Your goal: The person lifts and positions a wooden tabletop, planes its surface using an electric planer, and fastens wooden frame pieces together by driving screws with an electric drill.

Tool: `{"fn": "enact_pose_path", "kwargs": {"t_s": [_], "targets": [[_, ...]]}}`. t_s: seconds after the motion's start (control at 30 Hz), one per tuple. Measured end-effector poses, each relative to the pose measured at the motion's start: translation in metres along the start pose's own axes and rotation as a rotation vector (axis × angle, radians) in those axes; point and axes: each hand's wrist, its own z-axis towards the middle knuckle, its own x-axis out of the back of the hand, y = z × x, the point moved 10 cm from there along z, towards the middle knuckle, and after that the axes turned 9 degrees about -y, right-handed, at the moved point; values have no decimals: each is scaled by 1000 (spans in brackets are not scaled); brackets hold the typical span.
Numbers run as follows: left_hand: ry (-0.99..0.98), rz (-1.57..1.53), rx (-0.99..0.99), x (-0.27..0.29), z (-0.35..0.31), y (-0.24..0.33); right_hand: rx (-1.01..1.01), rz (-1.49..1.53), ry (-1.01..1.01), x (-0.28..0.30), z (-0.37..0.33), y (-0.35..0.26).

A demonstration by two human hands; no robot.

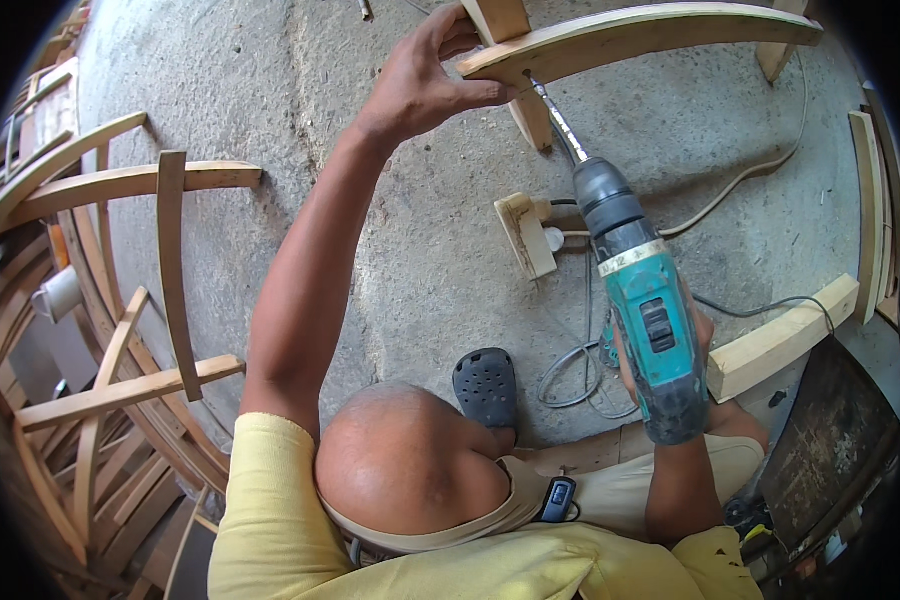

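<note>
At the top, my left hand point(425, 85) grips the near end of a curved wooden slat point(660, 38), thumb on its lower side and fingers by the joint. There the slat meets a crossing wooden bar point(532, 122). My right hand point(704, 335) is wrapped around the handle of a teal and black power drill point(650, 305); the drill body hides most of its fingers. Pointing up and left, the drill's long bit point(562, 122) has its tip at a small dark hole or mark near the slat's end.
A cream power socket block point(526, 236) and looping cables lie on the concrete floor point(450, 250). Curved wooden frames point(175, 270) are stacked at left. A wooden block point(785, 335) and upright slats point(867, 210) stand at right. My foot wears a dark clog point(485, 388).
</note>
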Motion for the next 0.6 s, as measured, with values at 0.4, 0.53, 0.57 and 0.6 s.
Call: {"fn": "enact_pose_path", "kwargs": {"t_s": [0.4,0.53,0.57,0.6], "targets": [[14,-16,-29,-2,-3,1,6,-47,29,-3,0,0],[38,1,15,-4,-5,5,99,-158,120,2,2,-16],[40,-2,15,-2,-5,0,132,-203,154,5,2,-22],[24,3,-12,-1,-3,-1,102,-217,110,3,2,-19]]}}
